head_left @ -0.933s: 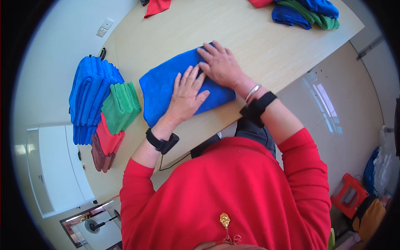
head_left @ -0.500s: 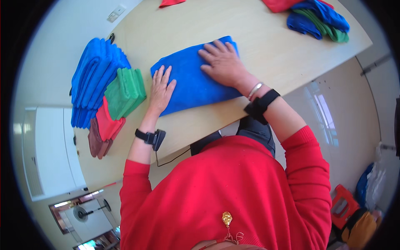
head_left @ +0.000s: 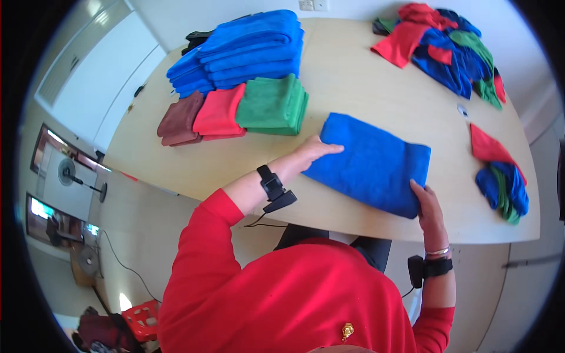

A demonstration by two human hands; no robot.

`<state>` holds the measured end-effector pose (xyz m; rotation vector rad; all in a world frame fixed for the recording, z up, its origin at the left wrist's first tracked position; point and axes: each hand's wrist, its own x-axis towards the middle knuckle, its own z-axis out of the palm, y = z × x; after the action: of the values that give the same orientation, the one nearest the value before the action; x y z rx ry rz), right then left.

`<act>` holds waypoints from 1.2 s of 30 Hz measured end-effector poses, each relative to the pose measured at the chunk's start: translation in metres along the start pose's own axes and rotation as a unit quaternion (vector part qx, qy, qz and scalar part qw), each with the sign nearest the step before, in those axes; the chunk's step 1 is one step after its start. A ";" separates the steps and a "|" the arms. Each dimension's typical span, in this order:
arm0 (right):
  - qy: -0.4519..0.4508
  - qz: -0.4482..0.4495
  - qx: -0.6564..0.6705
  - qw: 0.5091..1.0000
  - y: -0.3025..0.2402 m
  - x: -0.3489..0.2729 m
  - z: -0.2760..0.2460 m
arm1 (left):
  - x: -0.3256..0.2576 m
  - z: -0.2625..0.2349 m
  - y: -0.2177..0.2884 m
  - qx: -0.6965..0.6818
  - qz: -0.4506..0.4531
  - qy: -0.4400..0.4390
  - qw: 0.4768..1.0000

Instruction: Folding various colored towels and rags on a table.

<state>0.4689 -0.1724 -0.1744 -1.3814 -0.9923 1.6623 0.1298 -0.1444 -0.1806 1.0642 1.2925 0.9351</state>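
A folded blue towel (head_left: 368,167) lies at a slant near the table's front edge, between my two hands. My left hand (head_left: 315,150) grips its left end, thumb on top and the other fingers hidden behind or under the cloth. At the right end my right hand (head_left: 428,206) holds the edge, with the thumb over the cloth and the other fingers along the outer side. To the left stand neat stacks of folded cloths: green (head_left: 271,105), red (head_left: 219,112) and brown (head_left: 180,120).
Behind those stacks rises a tall pile of folded blue towels (head_left: 253,47). A loose heap of red, blue and green cloths (head_left: 447,50) is at the far right. A smaller crumpled bunch (head_left: 503,182) lies at the right edge of the table (head_left: 353,65).
My hands have gone from lying flat on the blue towel to gripping its two ends. The towel is now turned, its right end nearer me. The view has swung as well.
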 end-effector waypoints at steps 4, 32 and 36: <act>-0.019 0.011 0.013 1.000 -0.001 0.009 0.004 | 0.004 -0.010 -0.005 -0.075 -0.148 -0.039 0.985; -0.229 -0.289 -0.068 0.927 -0.275 0.249 0.394 | 0.033 -0.390 0.259 0.252 0.261 0.270 0.892; -0.164 -0.188 -0.119 0.961 -0.252 0.261 0.396 | 0.080 -0.420 0.211 0.363 0.184 0.344 0.846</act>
<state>0.0574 0.1297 -0.0069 -0.9922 -1.5818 1.5422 -0.2740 0.0230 0.0100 1.6884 2.1987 1.2118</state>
